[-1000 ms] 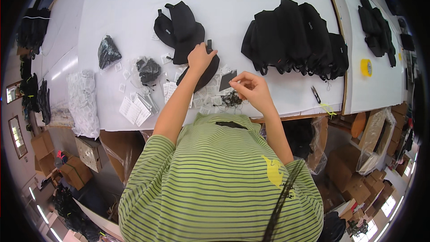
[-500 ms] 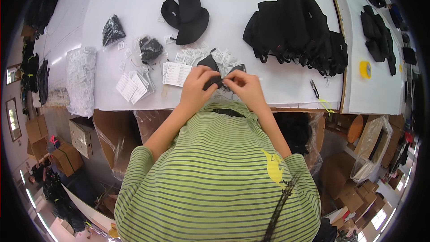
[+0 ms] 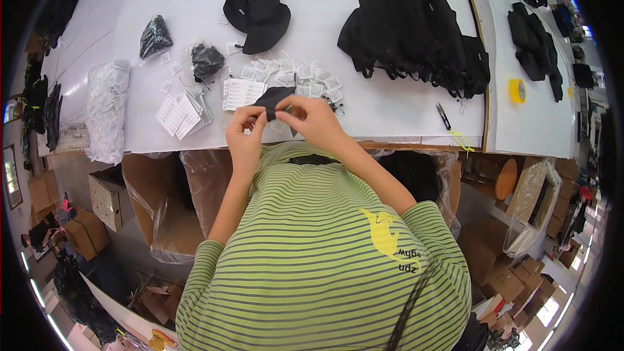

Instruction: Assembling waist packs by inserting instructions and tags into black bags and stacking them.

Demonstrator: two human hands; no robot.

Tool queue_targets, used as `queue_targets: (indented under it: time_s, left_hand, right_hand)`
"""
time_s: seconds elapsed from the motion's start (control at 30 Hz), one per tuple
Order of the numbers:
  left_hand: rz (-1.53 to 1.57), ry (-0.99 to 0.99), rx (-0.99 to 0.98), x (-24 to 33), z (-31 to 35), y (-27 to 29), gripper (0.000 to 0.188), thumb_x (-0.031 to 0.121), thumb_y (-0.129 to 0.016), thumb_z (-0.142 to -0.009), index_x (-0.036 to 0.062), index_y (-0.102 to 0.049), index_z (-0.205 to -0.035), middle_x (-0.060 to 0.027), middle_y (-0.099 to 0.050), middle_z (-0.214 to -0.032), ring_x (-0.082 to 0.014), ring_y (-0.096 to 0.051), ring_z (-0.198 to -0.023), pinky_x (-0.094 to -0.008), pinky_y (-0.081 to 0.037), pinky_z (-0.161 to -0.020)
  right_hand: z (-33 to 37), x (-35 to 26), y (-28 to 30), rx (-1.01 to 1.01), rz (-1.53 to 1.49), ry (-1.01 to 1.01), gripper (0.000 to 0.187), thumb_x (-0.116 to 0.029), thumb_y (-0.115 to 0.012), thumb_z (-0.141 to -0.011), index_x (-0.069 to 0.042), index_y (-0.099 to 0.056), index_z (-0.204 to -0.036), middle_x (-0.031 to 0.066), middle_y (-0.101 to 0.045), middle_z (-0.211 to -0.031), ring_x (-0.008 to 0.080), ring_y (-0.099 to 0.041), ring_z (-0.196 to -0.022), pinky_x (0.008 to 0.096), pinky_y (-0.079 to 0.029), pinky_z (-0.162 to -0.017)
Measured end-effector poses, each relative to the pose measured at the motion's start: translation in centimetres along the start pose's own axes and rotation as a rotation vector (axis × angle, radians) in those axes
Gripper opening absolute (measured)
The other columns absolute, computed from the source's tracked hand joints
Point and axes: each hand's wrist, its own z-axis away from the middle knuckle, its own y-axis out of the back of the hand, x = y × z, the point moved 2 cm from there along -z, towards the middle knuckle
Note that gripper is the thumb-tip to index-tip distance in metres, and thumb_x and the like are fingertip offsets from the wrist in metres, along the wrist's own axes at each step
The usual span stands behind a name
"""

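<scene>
A small black fabric piece point(image 3: 273, 97) is pinched between my two hands close to the table's near edge. My left hand point(image 3: 246, 142) grips its lower left part between thumb and fingers. The fingertips of my right hand point(image 3: 314, 121) close on the same piece from the right, almost touching the left ones. What lies directly between the fingertips is hidden. Just beyond the piece spreads a fan of small white printed tags point(image 3: 300, 73), with a larger printed sheet point(image 3: 243, 93) left of it.
A stack of printed cards point(image 3: 184, 116) and two clear bags with black contents point(image 3: 156, 38) point(image 3: 207, 62) lie left, beside a long white bundle point(image 3: 108, 110). Black fabric pouches point(image 3: 268, 16) lie beyond; a larger black pile point(image 3: 416, 29), thread snips point(image 3: 443, 116) and yellow tape point(image 3: 517, 91) are right.
Both hands have moved left and drawn closer together. The black piece, lower between the hands before, now stands up above the fingertips. The whole view has shifted slightly.
</scene>
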Motion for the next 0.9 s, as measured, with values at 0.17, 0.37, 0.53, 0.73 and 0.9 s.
queue_targets:
  time_s: [0.17,0.37,0.53,0.73,0.9]
  left_hand:
    - [0.409,0.037,0.096,2.7,-1.6,0.1,0.011,0.011,-0.060,-0.089,0.0011,-0.059,-0.092,-0.0026,-0.061,-0.081,-0.0075,-0.052,-0.068,-0.0213,-0.040,-0.064]
    - [0.424,0.043,-0.067,4.0,-2.8,-0.3,0.010,0.010,-0.062,-0.088,0.0008,-0.061,-0.091,0.0004,-0.059,-0.076,-0.0042,-0.049,-0.065,-0.0184,-0.036,-0.059]
    - [0.332,0.017,-0.259,5.8,-1.9,-2.0,0.009,0.007,-0.067,-0.083,0.0005,-0.064,-0.088,0.0082,-0.045,-0.063,0.0003,-0.036,-0.058,-0.0177,-0.027,-0.053]
    - [0.227,-0.001,-0.347,6.6,-1.5,-2.3,0.007,0.007,-0.067,-0.081,0.0012,-0.064,-0.083,0.0101,-0.031,-0.057,-0.0005,-0.028,-0.055,-0.0188,-0.023,-0.052]
    - [0.178,-0.026,-0.354,6.6,-1.5,-2.2,0.007,0.007,-0.067,-0.081,0.0017,-0.064,-0.082,0.0096,-0.031,-0.057,-0.0010,-0.028,-0.054,-0.0190,-0.023,-0.051]
  right_hand:
    - [-0.8,2.4,2.4,0.156,-0.526,0.012,0.013,-0.014,-0.065,-0.085,-0.006,-0.059,-0.094,-0.0030,-0.057,-0.068,0.0035,-0.047,-0.063,0.0201,-0.036,-0.056]
    - [0.2,0.5,5.4,0.167,-0.698,-0.070,0.009,-0.011,-0.063,-0.086,-0.006,-0.056,-0.089,0.0064,-0.067,-0.084,0.0042,-0.051,-0.065,0.0178,-0.038,-0.058]
    - [1.1,-1.3,4.1,0.243,-0.758,-0.070,0.013,-0.016,-0.065,-0.087,-0.005,-0.057,-0.086,0.0083,-0.067,-0.076,0.0035,-0.046,-0.055,0.0182,-0.039,-0.054]
    - [1.5,-1.5,2.7,0.326,-0.789,-0.069,0.021,-0.021,-0.070,-0.084,-0.005,-0.060,-0.074,0.0036,-0.064,-0.067,0.0027,-0.048,-0.055,0.0171,-0.034,-0.048]
    - [1.6,-1.7,2.5,0.334,-0.801,-0.107,0.021,-0.021,-0.070,-0.084,-0.005,-0.059,-0.074,0.0012,-0.061,-0.064,0.0026,-0.048,-0.055,0.0174,-0.035,-0.050]
